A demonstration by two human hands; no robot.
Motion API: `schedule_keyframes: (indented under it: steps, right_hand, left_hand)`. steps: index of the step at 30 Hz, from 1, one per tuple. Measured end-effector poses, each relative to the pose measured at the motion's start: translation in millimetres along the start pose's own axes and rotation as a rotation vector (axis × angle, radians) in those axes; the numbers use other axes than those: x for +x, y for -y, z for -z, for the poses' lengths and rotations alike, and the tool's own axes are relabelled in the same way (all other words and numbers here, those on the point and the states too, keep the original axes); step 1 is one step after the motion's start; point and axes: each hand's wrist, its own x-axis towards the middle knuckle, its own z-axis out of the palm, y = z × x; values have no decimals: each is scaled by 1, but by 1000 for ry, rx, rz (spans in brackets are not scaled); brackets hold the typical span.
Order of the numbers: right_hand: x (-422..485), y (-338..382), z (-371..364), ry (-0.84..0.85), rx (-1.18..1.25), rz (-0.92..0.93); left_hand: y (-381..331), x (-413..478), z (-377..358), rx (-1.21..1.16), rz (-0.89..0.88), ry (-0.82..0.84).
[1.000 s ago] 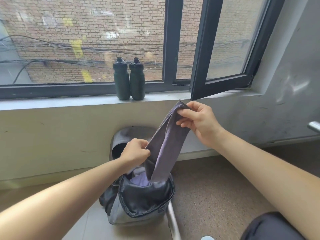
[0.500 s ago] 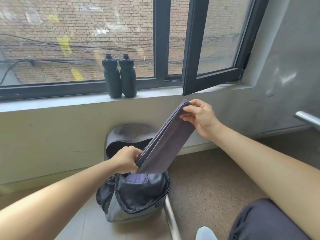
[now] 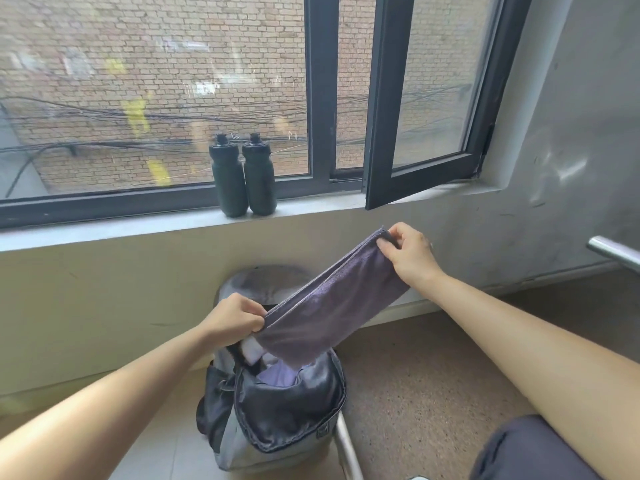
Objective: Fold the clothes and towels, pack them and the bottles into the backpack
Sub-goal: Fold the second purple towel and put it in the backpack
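A folded purple-grey towel (image 3: 332,306) stretches between my hands above the open backpack (image 3: 277,420). My left hand (image 3: 232,318) grips its lower end just over the bag's mouth. My right hand (image 3: 408,252) pinches its upper end, higher and to the right. The towel's lower edge hangs into the opening, where lilac cloth (image 3: 277,375) lies inside. The grey and black backpack stands upright on the floor by the wall, its top flap (image 3: 263,280) leaning back. Two dark bottles (image 3: 242,176) stand side by side on the window sill.
An open window sash (image 3: 426,98) juts inward over the sill at the right. A metal bar (image 3: 346,445) runs along the floor beside the bag, and another metal rail (image 3: 613,252) sticks out at the far right. My knee in dark cloth (image 3: 526,452) is at the bottom right.
The towel has been pulled further up out of the backpack and tilted flatter. My left hand has shifted along its lower end; my right hand has lowered and moved right.
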Motion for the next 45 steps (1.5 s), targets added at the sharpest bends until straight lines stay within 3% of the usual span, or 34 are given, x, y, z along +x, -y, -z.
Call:
schedule_keyframes:
  steps: [7,11,14,17,21,25,29,32,35,41,45]
  right_hand:
    - [3,8,-4,-74,138,4]
    - [8,11,-12,11,379,-196]
    - [12,16,-18,32,584,-359]
    - [12,21,-17,36,696,-481]
    - [13,22,-14,30,754,-524]
    - [12,15,-12,-10,651,-455]
    - [6,6,-11,-47,299,-250]
    - [3,4,-10,-67,75,-108]
    - [3,5,-9,-77,-37,-46]
    - [0,-1,-15,-4,-82,-157]
    - [-3,2,-21,103,121,-280]
  left_hand:
    - [-15,-12,16,-654,190,-7]
    - [-28,-18,28,-1207,263,-1]
    - [-25,-14,30,-1379,314,17]
    - [-23,-14,32,-1313,262,229]
    - [-25,-15,16,-1021,171,268]
    - [-23,-11,7,-986,275,108]
    - [-21,-2,5,-909,154,-139]
    - [-18,5,3,-640,-8,-397]
    - [-17,8,6,-383,-73,-553]
    - [-18,11,9,-332,144,-599]
    - [-15,12,12,-456,248,-541]
